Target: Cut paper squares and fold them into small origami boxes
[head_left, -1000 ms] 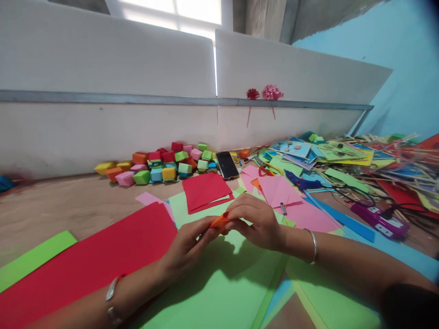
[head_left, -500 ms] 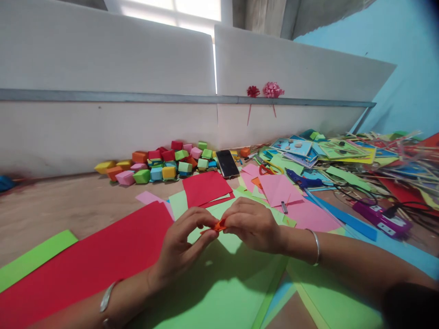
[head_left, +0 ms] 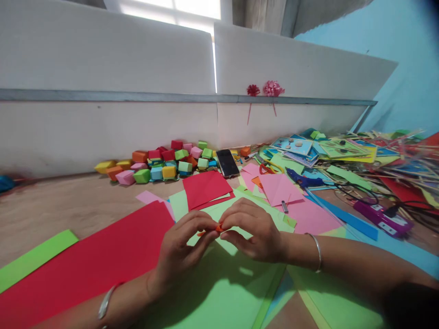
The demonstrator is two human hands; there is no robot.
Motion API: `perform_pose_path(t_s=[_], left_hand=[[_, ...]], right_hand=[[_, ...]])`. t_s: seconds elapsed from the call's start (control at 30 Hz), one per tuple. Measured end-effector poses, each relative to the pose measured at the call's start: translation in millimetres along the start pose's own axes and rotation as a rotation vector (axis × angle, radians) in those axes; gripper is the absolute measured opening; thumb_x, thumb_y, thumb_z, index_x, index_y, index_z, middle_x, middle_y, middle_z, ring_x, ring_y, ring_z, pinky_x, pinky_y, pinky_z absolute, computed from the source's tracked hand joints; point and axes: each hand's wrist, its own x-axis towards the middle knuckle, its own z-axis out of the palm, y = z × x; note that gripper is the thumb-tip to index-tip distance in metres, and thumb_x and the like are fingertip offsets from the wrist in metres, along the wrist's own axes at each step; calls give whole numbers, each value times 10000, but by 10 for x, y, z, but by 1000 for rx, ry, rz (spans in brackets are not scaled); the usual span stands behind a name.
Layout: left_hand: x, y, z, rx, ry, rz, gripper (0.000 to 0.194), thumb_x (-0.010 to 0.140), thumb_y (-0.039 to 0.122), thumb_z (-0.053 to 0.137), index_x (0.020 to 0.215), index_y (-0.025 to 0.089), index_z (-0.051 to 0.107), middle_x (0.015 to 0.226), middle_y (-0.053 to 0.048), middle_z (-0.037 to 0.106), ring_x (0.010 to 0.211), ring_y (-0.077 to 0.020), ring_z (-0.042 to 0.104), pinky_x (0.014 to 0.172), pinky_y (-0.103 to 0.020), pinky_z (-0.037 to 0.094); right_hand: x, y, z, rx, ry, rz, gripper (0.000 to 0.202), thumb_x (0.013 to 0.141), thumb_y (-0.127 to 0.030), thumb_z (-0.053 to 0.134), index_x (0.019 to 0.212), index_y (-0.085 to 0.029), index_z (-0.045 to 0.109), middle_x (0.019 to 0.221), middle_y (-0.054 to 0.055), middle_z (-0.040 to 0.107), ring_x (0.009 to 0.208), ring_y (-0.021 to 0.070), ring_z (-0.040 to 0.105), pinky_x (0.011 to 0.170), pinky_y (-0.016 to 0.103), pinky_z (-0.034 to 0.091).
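A small piece of folded orange paper (head_left: 218, 227) is held between my two hands, over a large light green sheet (head_left: 236, 283). My left hand (head_left: 187, 240) pinches it between thumb and fingers, and a thin orange end sticks out below those fingers. On its right end rest the fingertips of my right hand (head_left: 254, 228), the thumb just under it. The fingers cover most of the paper, so its exact shape is hidden. Left of my hands lies a big red sheet (head_left: 103, 256); beyond them is a smaller red sheet (head_left: 206, 188).
Several coloured folded paper boxes (head_left: 168, 157) cluster at the back beside a phone (head_left: 227, 163). On the right are a blue glue gun (head_left: 303, 178), a purple power strip (head_left: 382, 218), pink sheets (head_left: 281, 189) and a pile of cards and sticks. Two paper flowers (head_left: 272, 89) stand against the white board.
My right thumb has moved down and away from its fingers, opening a gap. Less of the orange paper shows now. My left hand has barely moved.
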Motion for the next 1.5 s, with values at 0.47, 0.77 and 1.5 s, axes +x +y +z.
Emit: perform_pose_path(t_s=[0.47,0.77,1.5], left_hand=[[11,51,4,-15,-29,64,129,859,61,628,889,186,632,797,-14,651,724,-110,638,621,-183,540],[-46,91,-8,-107,20,32,219,868,22,576,965,213,618,869,-24,622,813,-137,626,673,-225,551],[94,178,-105,-226,-15,-179,100,867,136,641,818,217,675,734,2,656,687,-130,635,601,-222,525]], right_hand=[[-7,-63,-14,141,-14,145,116,916,-132,583,843,-175,663,806,37,651,780,145,583,741,298,494],[22,-94,-15,79,47,96,222,884,-315,676,1011,-156,586,921,93,653,877,197,597,791,360,506],[25,-27,-30,122,33,128,127,895,-247,671,797,-169,695,750,35,675,722,134,602,702,277,505]])
